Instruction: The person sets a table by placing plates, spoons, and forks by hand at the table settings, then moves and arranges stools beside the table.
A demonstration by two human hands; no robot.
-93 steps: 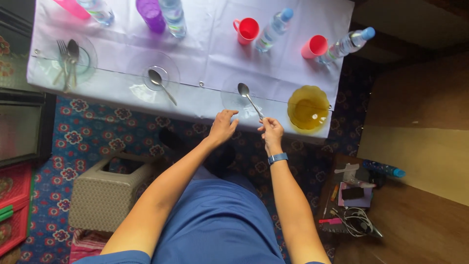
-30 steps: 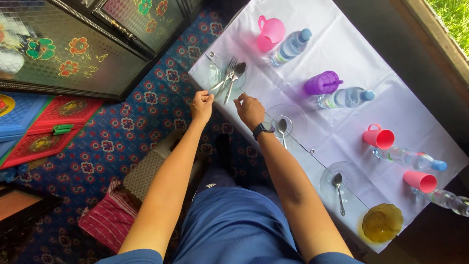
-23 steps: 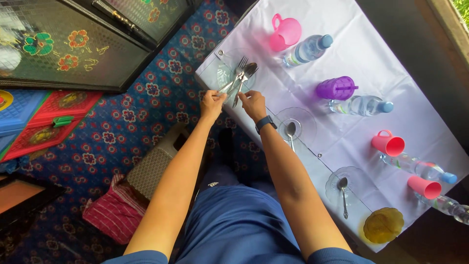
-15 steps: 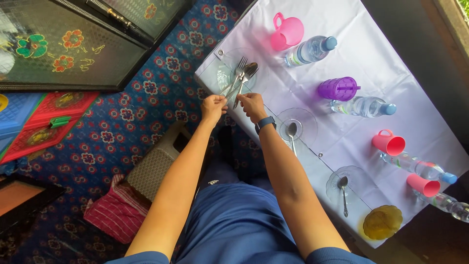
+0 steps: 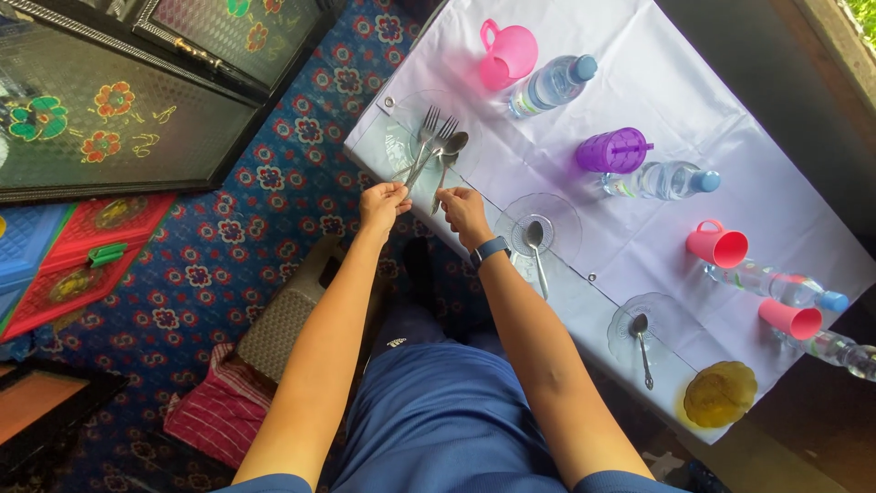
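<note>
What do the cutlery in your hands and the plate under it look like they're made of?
Forks and spoon: likely polished steel, grey with bright glints. Plate: clear glass or hard plastic, since the cloth shows through; I cannot tell which. Left hand and right hand pinch the handles.

2 steel forks (image 5: 429,132) and 1 spoon (image 5: 449,155) fanned on clear glass plate (image 5: 397,110) at the table's corner, heads on the plate, handles converging past its near rim over the white tablecloth (image 5: 639,82).
</note>
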